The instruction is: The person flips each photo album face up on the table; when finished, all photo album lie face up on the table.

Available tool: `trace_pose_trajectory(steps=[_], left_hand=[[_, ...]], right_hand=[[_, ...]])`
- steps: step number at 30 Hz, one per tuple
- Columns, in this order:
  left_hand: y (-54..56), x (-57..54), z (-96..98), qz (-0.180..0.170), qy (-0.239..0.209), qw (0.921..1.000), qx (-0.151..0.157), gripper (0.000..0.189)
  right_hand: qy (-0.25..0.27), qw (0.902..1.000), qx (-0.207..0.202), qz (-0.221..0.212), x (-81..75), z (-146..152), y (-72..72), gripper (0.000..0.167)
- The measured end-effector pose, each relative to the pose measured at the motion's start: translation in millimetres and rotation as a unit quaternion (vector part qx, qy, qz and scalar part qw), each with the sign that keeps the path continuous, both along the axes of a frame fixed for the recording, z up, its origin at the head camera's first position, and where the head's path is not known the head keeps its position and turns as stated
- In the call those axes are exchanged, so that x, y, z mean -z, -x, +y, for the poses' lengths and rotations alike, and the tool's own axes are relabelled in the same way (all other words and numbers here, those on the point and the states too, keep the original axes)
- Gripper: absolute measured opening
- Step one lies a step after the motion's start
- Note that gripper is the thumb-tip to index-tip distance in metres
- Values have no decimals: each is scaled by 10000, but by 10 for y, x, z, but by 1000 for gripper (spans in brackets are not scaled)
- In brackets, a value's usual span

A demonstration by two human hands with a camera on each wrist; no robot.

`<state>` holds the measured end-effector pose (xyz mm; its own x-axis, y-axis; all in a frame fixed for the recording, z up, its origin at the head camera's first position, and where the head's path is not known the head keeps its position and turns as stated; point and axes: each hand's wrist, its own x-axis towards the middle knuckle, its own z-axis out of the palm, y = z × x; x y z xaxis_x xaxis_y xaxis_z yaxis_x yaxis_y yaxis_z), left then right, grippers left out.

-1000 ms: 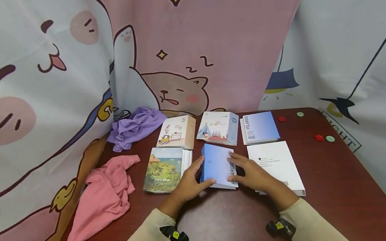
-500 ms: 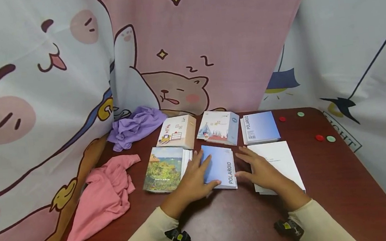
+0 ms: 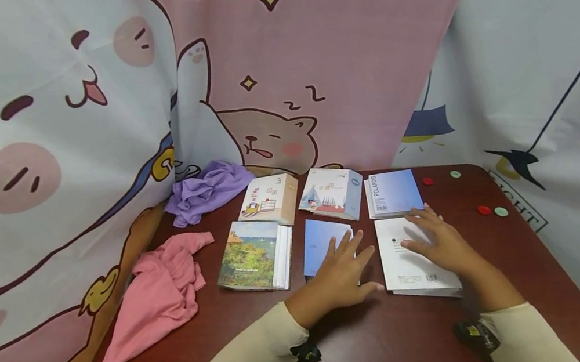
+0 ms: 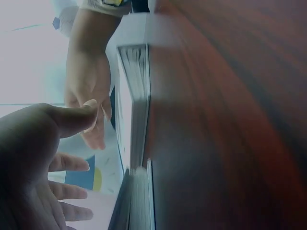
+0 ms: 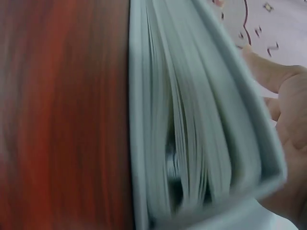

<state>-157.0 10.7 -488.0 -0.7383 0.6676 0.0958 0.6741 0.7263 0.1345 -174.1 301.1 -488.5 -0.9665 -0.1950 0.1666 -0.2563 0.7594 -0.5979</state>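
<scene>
My left hand hovers with spread fingers over the front part of a blue Polaroid album, hiding its lower right. Over the white album to the right, my right hand stretches out its fingers above the upper right corner, holding nothing. In the right wrist view that white album shows its page edges beside the hand. The left wrist view has my left hand with fingers extended, and the right hand beyond it above the album.
Behind lie two illustrated albums and another blue album. A landscape-covered photo album lies left. Pink cloth and purple cloth are on the table's left. Red and green discs lie right.
Both hands have let go of the blue Polaroid album and moved right, the right hand over the white album. The blue album stays on the table. The head view has shifted slightly.
</scene>
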Motion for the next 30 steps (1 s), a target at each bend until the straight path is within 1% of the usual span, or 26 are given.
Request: trace_pose_trajectory(steps=[3, 8, 10, 12, 14, 16, 20, 22, 23, 27, 28, 30], left_hand=[[-23, 0, 159, -53, 9, 9999, 115, 81], [-38, 43, 389, -184, -192, 9991, 337, 79], [-41, 66, 471, -221, -279, 9985, 424, 79], [-43, 89, 547, -223, -332, 9980, 487, 80], [-42, 123, 608, -211, -334, 9980, 494, 82], [-44, 163, 660, -178, -332, 9981, 496, 85], [-62, 221, 731, -77, -356, 9978, 561, 87], [-78, 250, 749, -44, -413, 9971, 638, 85], [-85, 265, 755, 30, -423, 9967, 693, 83], [-113, 343, 781, 323, -456, 9945, 882, 73], [-119, 364, 787, 401, -429, 9942, 902, 71], [-138, 394, 798, 444, -374, 9945, 870, 68]], right_hand=[[154, 9997, 177, -19, 1, 170, 8, 76], [191, 9977, 582, -298, 50, 440, 28, 81], [306, 9961, 682, -460, 87, 532, 39, 80], [473, 9948, 679, -587, 128, 600, 51, 79], [681, 9929, 640, -733, 170, 644, 64, 77], [775, 9917, 597, -834, 209, 670, 76, 76], [999, 9882, 575, -1008, 273, 708, 82, 76], [1081, 9860, 625, -1107, 304, 725, 78, 76], [1157, 9846, 615, -1159, 322, 736, 78, 76], [1125, 9850, 597, -1164, 420, 784, 86, 76], [1088, 9856, 589, -1156, 440, 790, 89, 76], [1029, 9873, 532, -1090, 473, 799, 91, 76]])
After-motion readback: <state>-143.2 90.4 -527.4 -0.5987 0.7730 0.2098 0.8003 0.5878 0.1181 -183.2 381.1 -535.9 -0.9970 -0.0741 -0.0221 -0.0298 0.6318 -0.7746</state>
